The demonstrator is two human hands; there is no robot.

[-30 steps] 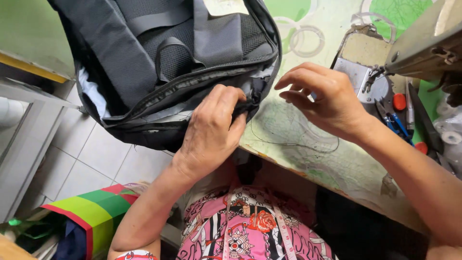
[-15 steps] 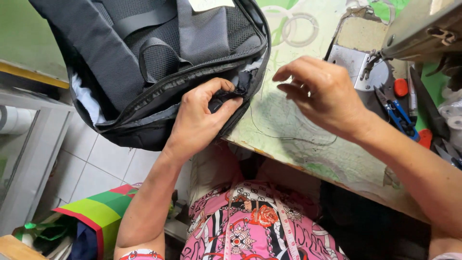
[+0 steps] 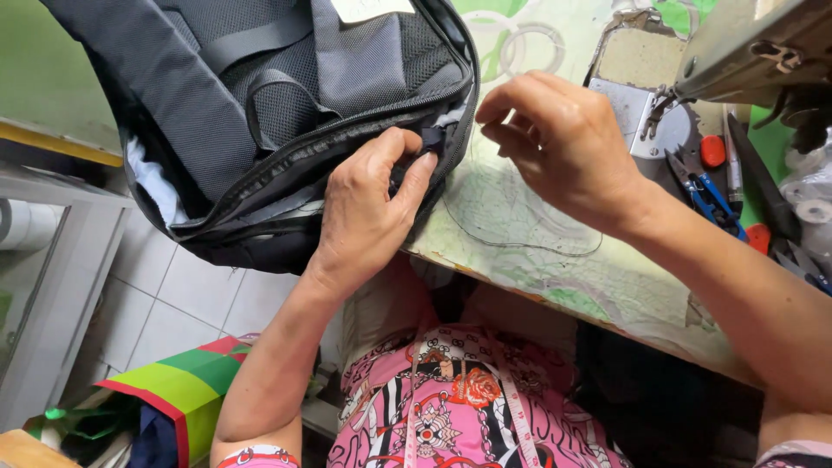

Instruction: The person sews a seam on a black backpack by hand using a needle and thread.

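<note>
Fingers of left hand (image 3: 368,212) pinch backpack (image 3: 260,113) seam below white label (image 3: 371,9); right hand (image 3: 559,143) curled.

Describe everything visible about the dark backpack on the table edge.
The backpack is dark grey to black woven fabric with mesh padding, webbing straps and a grab loop. It lies flat, partly on the patterned table and partly overhanging its left edge above the tiled floor. A zipper runs along its lower rim, with white lining showing at the left. The left hand pinches its rim near the zipper; the right hand hovers beside it, apart.
</note>
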